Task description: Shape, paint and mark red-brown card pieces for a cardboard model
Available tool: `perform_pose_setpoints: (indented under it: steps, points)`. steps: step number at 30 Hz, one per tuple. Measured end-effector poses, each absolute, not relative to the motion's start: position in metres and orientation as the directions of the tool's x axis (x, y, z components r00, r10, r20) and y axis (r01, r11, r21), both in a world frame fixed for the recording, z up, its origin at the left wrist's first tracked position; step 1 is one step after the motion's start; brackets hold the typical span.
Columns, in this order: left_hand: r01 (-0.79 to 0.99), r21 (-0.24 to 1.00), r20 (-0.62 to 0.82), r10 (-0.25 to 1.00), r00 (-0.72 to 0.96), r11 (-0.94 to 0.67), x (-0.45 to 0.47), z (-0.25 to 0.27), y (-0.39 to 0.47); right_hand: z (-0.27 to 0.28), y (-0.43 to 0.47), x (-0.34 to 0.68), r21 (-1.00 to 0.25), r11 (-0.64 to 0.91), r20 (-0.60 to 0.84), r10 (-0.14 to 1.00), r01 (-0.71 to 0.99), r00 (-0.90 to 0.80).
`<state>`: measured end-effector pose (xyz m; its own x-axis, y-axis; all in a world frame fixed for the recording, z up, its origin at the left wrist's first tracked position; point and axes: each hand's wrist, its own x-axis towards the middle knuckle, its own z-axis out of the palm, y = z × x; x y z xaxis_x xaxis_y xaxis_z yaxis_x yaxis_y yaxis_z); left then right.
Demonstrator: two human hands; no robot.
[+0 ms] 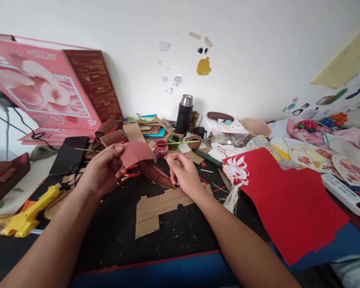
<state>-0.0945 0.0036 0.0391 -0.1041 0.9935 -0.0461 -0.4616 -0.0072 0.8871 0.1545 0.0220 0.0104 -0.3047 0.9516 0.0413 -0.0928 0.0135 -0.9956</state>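
My left hand [103, 170] is closed on a curved piece of reddish-brown painted cardboard [138, 153], gripping it by its left edge. My right hand [182, 171] is just to the right of it, thumb and fingers pinched together. Whatever that pinch holds, if anything, is too small to make out. Between and below the hands lies a darker brown boat-shaped cardboard piece [157, 175], its right tip close to my right hand. Red-handled scissors [133, 173] are partly hidden behind the held piece. A cut sheet of plain cardboard [150, 210] lies on the black mat [114, 236].
Paint jars [161, 148] and a black thermos [184, 116] stand behind my hands. A yellow glue gun [30, 216] and a black phone [69, 155] are at left. Red felt [288, 200] covers the right side. A pink box [48, 84] leans against the wall.
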Motion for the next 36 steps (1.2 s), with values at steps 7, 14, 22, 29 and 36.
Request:
perform_pose_setpoints:
  steps: [7,14,22,29,36]
  points:
    - [-0.448,0.885,-0.059,0.986,0.159,0.125,-0.079,0.036,-0.001,0.007,0.014,0.154,-0.937,0.281,0.209,0.926,0.206,-0.316]
    - [-0.442,0.890,0.014,0.965,0.261,0.107,-0.071,0.036,-0.007,0.007,0.016,0.156,-0.939,0.278,0.220,0.938,0.202,-0.267]
    - [0.270,0.949,0.236,0.939,-0.252,-0.166,-0.071,0.038,-0.009,0.010,0.033,0.160,-0.985,-0.002,0.019,0.992,-0.171,-0.124]
    - [0.635,0.755,0.389,0.891,-0.233,-0.164,-0.079,0.016,0.009,0.008,0.035,0.159,-0.961,-0.035,-0.001,0.993,-0.275,-0.120]
    - [0.726,0.684,0.204,0.973,-0.103,-0.066,-0.080,0.007,0.014,0.010,0.032,0.158,-0.963,-0.079,-0.032,0.983,-0.259,-0.181]
